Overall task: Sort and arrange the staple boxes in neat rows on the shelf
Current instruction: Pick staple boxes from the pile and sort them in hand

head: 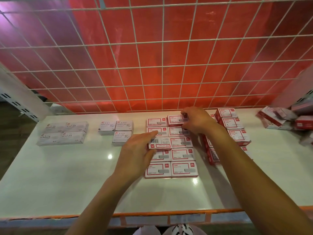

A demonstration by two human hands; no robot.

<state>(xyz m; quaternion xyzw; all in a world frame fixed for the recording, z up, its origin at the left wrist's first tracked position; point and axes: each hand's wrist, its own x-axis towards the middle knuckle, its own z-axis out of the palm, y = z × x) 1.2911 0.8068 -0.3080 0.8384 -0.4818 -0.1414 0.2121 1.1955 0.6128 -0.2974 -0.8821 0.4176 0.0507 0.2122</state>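
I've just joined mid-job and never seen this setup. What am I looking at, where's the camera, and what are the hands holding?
No machine here: a person's two bare hands, filmed by one wide-angle camera worn on the head, looking down at a white shelf. The left hand pinches a barcode box, barcode up, over two columns of red staple boxes. The right hand grips the back box of the right column. Grey STAPLES boxes and paper clip boxes sit left; a loose pile lies far right.
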